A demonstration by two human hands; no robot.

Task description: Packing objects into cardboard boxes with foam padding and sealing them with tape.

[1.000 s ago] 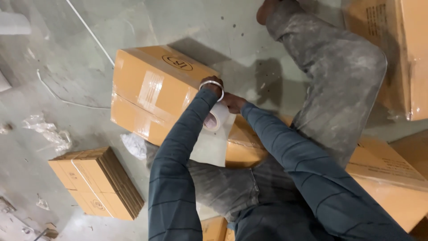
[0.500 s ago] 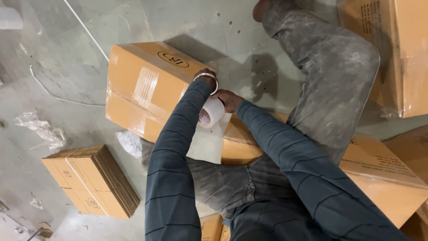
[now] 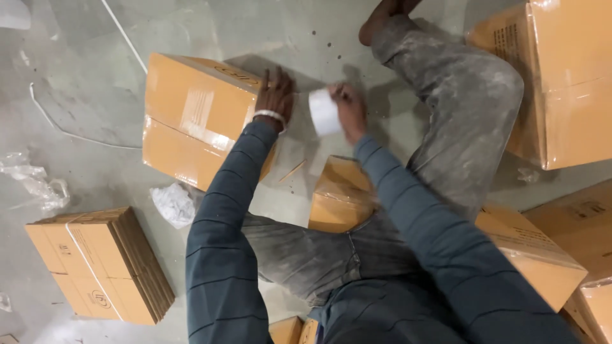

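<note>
While the left hand (image 3: pixel 275 95) is pressed flat and open on the cardboard box (image 3: pixel 194 118), a white tape roll (image 3: pixel 324 112) is gripped by the right hand (image 3: pixel 349 109).

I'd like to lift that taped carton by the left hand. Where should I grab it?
Take the carton by its two short ends, coming from above, hands spread wide. It lies flat on the floor, its glossy taped top offers no grip, and the left hand rests on its right edge.

Your right hand (image 3: pixel 349 109) has pulled the white tape roll (image 3: pixel 324 112) away from the cardboard box (image 3: pixel 197 118) — a moment ago it sat tight against your left wrist. Your left hand (image 3: pixel 275 94) now lies flat on the box's edge — the hands have parted.
</note>
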